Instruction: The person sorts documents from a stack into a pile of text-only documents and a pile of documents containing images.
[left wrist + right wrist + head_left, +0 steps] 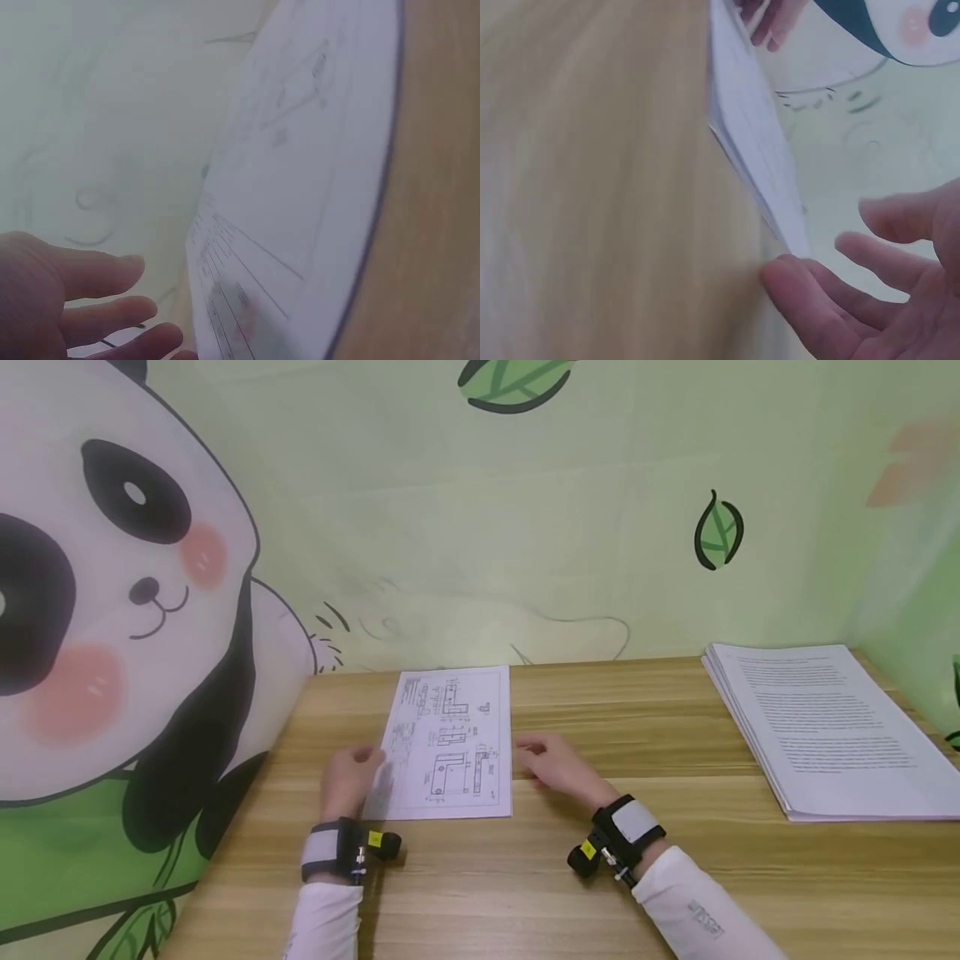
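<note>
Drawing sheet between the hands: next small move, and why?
Probably bring the right hand inward against the drawing sheet: that hand sits just beside the right edge, while the left hand is at the left edge.

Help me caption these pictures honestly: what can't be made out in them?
Lettering on the technical drawing: too small in the head view, blurred in the left wrist view.
Text on the stack of printed pages: too small to read in the head view.
Faces of the lower pages: hidden by the top page, head view.
Left hand: partly cut off by the left and bottom edges, left wrist view.
</note>
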`<action>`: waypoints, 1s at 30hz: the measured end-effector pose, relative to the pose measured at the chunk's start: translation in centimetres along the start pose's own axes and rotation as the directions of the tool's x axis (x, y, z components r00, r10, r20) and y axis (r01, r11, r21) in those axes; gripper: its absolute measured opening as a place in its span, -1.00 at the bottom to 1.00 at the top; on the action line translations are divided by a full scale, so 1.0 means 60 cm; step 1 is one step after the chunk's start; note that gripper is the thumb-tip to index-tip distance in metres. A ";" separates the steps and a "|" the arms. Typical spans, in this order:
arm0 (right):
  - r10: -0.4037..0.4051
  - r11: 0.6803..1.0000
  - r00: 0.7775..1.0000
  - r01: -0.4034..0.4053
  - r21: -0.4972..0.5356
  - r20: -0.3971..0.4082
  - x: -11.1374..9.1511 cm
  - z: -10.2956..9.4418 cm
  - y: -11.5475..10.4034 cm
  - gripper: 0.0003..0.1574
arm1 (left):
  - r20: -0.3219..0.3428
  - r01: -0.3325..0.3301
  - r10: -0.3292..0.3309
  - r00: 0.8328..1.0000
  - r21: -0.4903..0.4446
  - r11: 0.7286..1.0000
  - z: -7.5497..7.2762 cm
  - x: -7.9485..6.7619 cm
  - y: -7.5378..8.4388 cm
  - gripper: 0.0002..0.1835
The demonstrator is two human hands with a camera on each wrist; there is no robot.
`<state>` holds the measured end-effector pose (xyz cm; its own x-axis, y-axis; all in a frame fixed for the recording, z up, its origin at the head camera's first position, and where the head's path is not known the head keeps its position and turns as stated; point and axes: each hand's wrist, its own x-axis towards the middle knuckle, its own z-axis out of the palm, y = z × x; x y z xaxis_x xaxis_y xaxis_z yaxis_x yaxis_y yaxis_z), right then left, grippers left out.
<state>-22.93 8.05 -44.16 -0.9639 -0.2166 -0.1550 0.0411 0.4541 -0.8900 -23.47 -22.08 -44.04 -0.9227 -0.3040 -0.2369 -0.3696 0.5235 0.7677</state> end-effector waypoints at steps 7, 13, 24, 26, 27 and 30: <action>-0.101 0.983 0.995 0.098 -0.154 -0.012 -0.024 -0.065 0.012 -0.47 | -0.007 -0.065 0.065 0.998 -0.042 0.997 0.003 -0.007 0.024 -0.44; -0.175 0.966 0.982 0.158 -0.203 -0.065 -0.044 -0.128 0.029 -0.47 | -0.008 -0.143 0.143 0.990 -0.025 0.989 0.018 -0.011 0.052 -0.50; -0.194 0.948 0.951 0.119 -0.296 -0.239 -0.105 -0.248 0.055 -0.34 | -0.001 -0.325 0.325 0.946 0.026 0.945 0.086 -0.023 0.088 -0.60; -0.201 0.944 0.939 0.109 -0.312 -0.279 -0.116 -0.269 0.061 -0.32 | 0.000 -0.354 0.354 0.935 0.025 0.935 0.097 -0.027 0.095 -0.61; -0.201 0.943 0.933 0.102 -0.317 -0.297 -0.121 -0.280 0.065 -0.31 | 0.001 -0.368 0.368 0.930 0.019 0.930 0.102 -0.029 0.098 -0.62; -0.192 0.942 0.920 0.074 -0.328 -0.342 -0.134 -0.308 0.076 -0.28 | 0.011 -0.391 0.391 0.920 0.016 0.920 0.117 -0.035 0.110 -0.62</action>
<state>-19.86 27.82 -39.06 -0.9846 0.0092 0.1747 -0.1193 0.6950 -0.7090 -24.73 -12.39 -42.66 -0.9949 -0.0664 0.0757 0.0192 0.6131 0.7897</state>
